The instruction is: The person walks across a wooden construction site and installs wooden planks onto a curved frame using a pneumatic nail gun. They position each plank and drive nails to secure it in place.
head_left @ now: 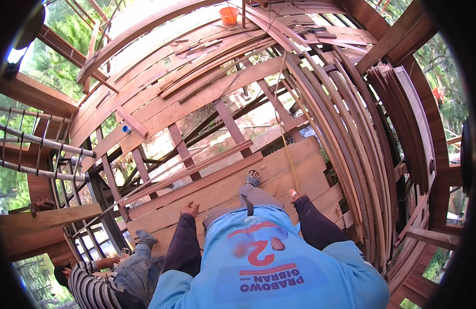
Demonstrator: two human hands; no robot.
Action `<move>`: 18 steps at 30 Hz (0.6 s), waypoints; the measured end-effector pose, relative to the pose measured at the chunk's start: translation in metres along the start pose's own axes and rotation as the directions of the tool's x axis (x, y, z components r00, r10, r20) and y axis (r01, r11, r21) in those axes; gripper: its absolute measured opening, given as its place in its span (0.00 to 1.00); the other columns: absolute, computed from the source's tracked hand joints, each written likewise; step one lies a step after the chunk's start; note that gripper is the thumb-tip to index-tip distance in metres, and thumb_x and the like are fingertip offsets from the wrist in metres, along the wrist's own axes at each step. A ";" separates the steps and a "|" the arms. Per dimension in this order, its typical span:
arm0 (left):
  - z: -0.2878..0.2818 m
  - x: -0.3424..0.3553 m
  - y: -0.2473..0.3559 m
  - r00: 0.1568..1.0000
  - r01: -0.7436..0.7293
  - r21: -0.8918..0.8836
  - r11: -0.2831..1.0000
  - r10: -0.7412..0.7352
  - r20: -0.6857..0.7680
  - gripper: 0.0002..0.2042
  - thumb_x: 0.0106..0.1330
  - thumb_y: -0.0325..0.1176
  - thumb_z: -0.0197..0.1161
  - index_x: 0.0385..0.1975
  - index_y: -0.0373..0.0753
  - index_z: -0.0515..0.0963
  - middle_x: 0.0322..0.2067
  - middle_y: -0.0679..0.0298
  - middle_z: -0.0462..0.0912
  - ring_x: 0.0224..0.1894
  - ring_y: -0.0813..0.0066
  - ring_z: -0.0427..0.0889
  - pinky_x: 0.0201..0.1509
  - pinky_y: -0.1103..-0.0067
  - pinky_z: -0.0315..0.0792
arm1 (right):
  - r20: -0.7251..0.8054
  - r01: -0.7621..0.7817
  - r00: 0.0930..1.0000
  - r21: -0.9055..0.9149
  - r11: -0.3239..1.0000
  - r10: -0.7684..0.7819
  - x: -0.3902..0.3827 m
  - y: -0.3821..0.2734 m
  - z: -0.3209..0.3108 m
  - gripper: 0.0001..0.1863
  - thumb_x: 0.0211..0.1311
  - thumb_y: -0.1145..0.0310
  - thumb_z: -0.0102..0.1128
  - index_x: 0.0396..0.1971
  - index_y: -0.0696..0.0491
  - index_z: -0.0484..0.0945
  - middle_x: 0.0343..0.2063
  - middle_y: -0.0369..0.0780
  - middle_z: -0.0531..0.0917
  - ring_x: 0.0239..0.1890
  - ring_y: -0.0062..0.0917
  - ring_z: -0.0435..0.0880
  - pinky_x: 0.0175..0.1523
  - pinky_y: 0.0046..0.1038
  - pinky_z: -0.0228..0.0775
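My right hand (296, 195) is closed at the right of my body, with a small orange-and-white piece showing at its fingers. From it a thin yellow tape measure blade (289, 160) runs away over the planks (233, 188) and across the open joists. My left hand (190, 208) is curled on the other side of my body, over the planks. Its fingers are folded, and whatever may be inside them is hidden. One sandalled foot (253, 178) stands on the planks between my hands.
Beyond the planks, joists (232, 126) cross open gaps with ground below. Long timber strips (346, 139) lie along the right. A co-worker (106, 278) sits at lower left beside a ladder-like frame (39, 141). A blue cup-like object (126, 129) and an orange bucket (228, 15) stand farther off.
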State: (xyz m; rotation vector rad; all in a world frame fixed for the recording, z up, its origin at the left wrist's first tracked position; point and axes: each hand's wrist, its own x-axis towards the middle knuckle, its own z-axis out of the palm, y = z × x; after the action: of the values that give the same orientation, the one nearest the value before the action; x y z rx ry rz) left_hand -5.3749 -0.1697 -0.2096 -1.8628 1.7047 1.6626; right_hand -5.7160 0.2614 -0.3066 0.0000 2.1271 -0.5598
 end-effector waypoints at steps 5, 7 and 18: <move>0.042 0.007 0.050 0.997 -0.071 0.126 0.990 0.072 -0.003 0.30 0.54 0.43 0.64 0.54 0.29 0.70 0.33 0.54 0.82 0.28 0.72 0.83 0.35 0.78 0.77 | -0.101 0.128 0.991 0.543 0.830 -0.086 0.080 -0.023 -0.104 0.16 0.62 0.75 0.43 0.50 0.54 0.69 0.34 0.44 0.79 0.22 0.30 0.78 0.17 0.29 0.68; 0.048 0.018 0.071 0.997 -0.080 0.107 0.991 0.079 0.015 0.31 0.54 0.44 0.64 0.54 0.29 0.70 0.32 0.54 0.83 0.27 0.72 0.82 0.33 0.78 0.77 | -0.137 0.154 0.986 0.585 0.796 -0.089 0.103 -0.034 -0.119 0.17 0.62 0.76 0.41 0.51 0.54 0.68 0.34 0.45 0.78 0.23 0.31 0.78 0.17 0.29 0.68; 0.064 0.023 0.155 0.997 -0.040 0.315 0.948 0.057 -0.046 0.30 0.50 0.44 0.66 0.50 0.30 0.74 0.30 0.53 0.84 0.28 0.71 0.83 0.32 0.77 0.77 | 0.118 -0.411 0.901 0.545 0.731 0.418 0.031 -0.017 -0.052 0.20 0.60 0.55 0.58 0.40 0.57 0.74 0.29 0.45 0.81 0.25 0.35 0.82 0.20 0.35 0.70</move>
State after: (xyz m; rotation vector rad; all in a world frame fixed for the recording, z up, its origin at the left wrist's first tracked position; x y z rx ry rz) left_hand -5.5363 -0.1953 -0.1671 -1.7419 1.9187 1.2714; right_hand -5.7781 0.2602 -0.2987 0.7993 1.8117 -0.8862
